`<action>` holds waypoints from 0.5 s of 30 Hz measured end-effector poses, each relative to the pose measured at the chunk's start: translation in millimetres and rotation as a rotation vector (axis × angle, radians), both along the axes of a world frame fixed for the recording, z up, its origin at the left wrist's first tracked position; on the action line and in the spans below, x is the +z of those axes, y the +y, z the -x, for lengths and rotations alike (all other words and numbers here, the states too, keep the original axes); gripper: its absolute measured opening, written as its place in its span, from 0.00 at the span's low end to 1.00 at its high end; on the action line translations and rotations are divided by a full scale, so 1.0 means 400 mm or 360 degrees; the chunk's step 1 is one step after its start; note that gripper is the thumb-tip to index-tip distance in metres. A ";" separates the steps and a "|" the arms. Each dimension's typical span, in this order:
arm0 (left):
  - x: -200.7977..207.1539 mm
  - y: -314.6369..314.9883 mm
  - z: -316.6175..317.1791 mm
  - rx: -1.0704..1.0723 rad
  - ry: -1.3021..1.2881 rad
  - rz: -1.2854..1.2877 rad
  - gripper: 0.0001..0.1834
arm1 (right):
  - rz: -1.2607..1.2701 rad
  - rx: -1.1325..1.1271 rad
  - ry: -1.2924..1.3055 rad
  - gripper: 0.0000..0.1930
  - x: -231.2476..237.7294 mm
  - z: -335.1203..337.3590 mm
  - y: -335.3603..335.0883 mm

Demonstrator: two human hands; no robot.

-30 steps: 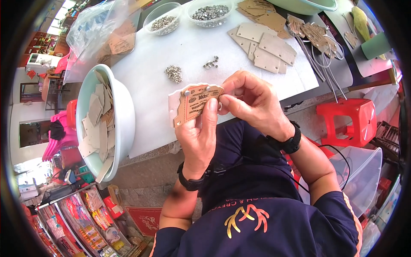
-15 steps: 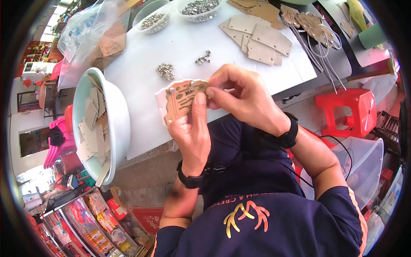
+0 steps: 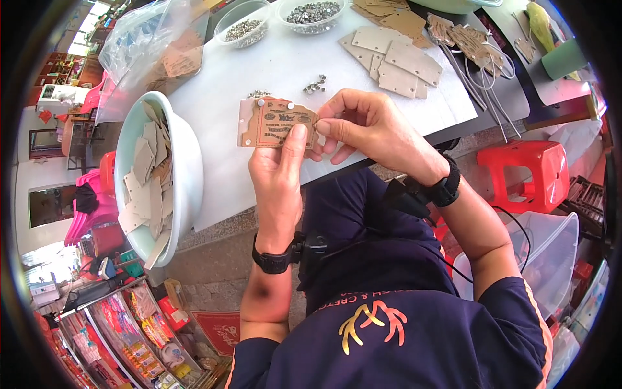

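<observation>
My left hand [image 3: 277,175] holds a brown printed panel [image 3: 272,120] with a pale layer behind it, thumb across its front. Silvery rivet heads show along the panel's upper edge. At its right edge my right hand [image 3: 382,136] has thumb and forefinger pinched together; whatever is between them is too small to make out. Just beyond the panel lies a small pile of metal rivets [image 3: 259,94], partly hidden by it. Several loose metal rivet parts [image 3: 315,84] lie to the right of that pile.
A pale blue basin [image 3: 193,175] of cut panels stands at the left. Two clear tubs [image 3: 223,40] [image 3: 285,26] of metal parts sit at the table's far side. Plain beige panels [image 3: 408,65] are stacked at the right, near corded pieces [image 3: 479,48]. A red stool [image 3: 521,168] stands beyond the table.
The panel has turned more level and moved slightly up the table, now covering part of the rivet pile. My right fingers have shifted to its right edge, their other fingers more spread.
</observation>
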State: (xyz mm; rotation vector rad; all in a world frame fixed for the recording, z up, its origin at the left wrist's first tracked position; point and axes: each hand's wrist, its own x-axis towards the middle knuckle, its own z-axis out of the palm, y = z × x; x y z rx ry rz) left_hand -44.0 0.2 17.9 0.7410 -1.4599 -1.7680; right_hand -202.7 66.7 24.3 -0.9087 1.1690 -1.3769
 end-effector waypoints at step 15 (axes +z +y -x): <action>-0.026 -0.002 0.004 0.0036 0.0087 -0.0013 0.10 | 0.0161 -0.0292 0.0108 0.07 -0.021 -0.042 0.001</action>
